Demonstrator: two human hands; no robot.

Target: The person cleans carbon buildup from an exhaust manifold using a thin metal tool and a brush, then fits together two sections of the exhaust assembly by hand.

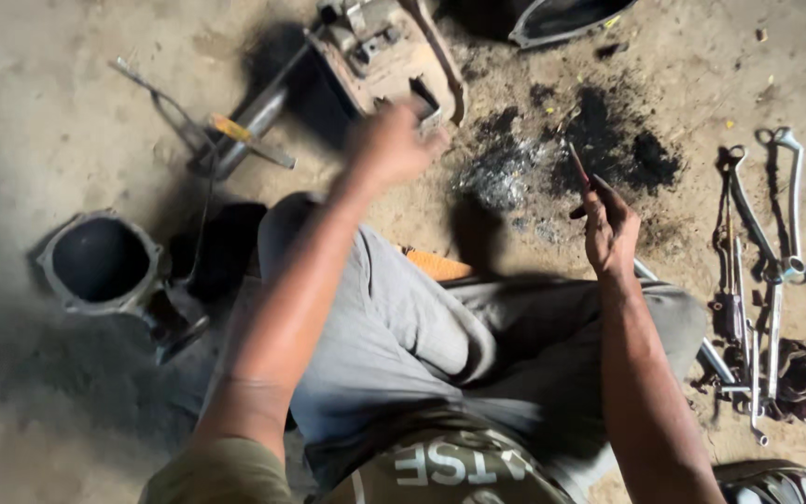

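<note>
Seen from the head camera, a person sits on a dusty concrete floor [39, 103] with knees bent, in grey trousers.

The containers first. A round metal cylinder housing [100, 261] lies at the left with its mouth turned up toward the camera; its bore is dark and nothing can be made out inside. At the top edge, part of a dark pan [562, 19] shows, its contents not visible.

Counts: two hands, one housing, one pan, one engine casing. At the right lies a cluster of long wrenches and spanners [762, 271], roughly five or six, overlapping too much for a firm count, beside one dark rag [804, 373]. A black oily stain [608, 140] marks the floor ahead.

The left hand [389, 145] is stretched forward onto the worn engine casing [384, 56]; it is blurred, and whether its fingers are closed on the casing edge cannot be told. A metal tube [249, 126] juts from the casing down and leftward.

The right hand [611, 229] is raised near the right knee, fingers pinched around a thin reddish tool [578, 168]. Its long axis runs steeply, tip pointing up and slightly left, away from the person, over the oily stain.
</note>
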